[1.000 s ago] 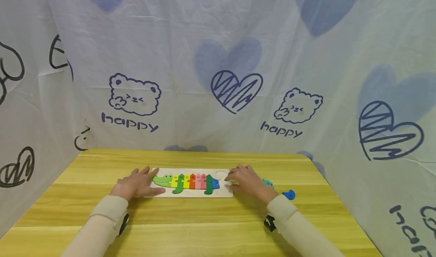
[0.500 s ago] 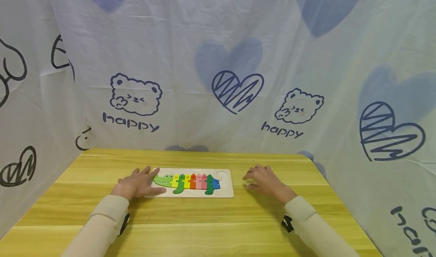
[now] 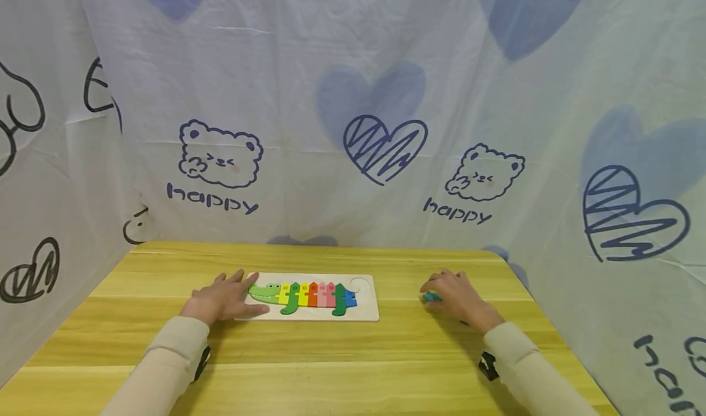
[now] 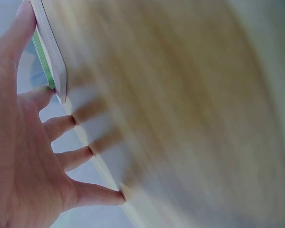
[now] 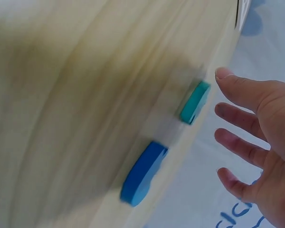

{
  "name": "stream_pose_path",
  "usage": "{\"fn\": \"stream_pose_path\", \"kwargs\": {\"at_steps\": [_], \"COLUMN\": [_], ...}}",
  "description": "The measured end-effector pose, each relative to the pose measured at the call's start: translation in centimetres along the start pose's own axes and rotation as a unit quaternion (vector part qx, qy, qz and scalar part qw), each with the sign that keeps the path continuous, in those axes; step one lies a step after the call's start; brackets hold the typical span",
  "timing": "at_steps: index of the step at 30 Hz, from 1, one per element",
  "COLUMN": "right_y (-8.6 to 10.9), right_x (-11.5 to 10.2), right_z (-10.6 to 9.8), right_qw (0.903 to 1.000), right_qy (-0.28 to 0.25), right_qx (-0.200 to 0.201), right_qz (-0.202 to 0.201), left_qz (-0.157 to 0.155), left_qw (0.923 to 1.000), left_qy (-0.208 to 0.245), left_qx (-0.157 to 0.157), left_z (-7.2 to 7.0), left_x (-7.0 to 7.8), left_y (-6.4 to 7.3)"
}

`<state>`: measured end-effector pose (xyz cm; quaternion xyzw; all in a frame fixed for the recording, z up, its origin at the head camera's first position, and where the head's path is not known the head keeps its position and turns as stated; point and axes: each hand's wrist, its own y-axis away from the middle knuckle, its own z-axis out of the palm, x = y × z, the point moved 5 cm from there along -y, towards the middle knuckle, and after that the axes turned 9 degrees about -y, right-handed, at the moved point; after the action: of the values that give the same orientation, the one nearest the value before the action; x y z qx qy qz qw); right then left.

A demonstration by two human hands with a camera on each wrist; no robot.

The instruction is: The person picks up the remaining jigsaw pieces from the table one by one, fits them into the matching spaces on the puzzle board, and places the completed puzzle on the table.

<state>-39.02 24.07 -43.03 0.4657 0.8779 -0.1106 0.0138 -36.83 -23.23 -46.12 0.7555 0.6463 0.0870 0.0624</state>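
Observation:
A pale wooden puzzle board (image 3: 365, 310) lies on the table with a colourful crocodile made of several jigsaw pieces, its green head (image 3: 265, 293) to the left and a blue piece (image 3: 350, 298) at the right end. My left hand (image 3: 223, 298) is spread at the board's left end, thumb and index finger on it; the other fingertips touch the tabletop in the left wrist view. Over a loose teal piece (image 5: 195, 102) hovers my right hand (image 3: 456, 296), fingers apart and holding nothing. Beside that lies a loose blue piece (image 5: 143, 175), mostly hidden under the hand in the head view.
The wooden table (image 3: 309, 367) ends at a white curtain (image 3: 309, 97) printed with hearts and bears, which also hangs along both sides. A curled tail outline (image 3: 361, 283) shows on the board's upper right.
My right hand has moved right, from the board's right end to above the loose teal piece. The left hand and board have stayed put.

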Motion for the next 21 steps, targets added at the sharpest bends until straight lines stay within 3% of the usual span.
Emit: {"fn": "stream_pose_path", "kwargs": {"at_steps": [7,21], "right_y": [0.6,0.7], "right_x": [1.5,1.7], "right_z": [0.3,0.5], "right_qw": [0.9996,0.9999], "right_qy": [0.006,-0.012], "right_qx": [-0.007,0.012], "right_qz": [0.027,-0.001], "left_qz": [0.0,0.003], "left_qw": [1.0,1.0], "left_qy": [0.0,0.002], "left_qx": [0.002,0.004], "left_z": [0.0,0.0], "left_x": [0.0,0.0], "left_y": [0.1,0.1]}}
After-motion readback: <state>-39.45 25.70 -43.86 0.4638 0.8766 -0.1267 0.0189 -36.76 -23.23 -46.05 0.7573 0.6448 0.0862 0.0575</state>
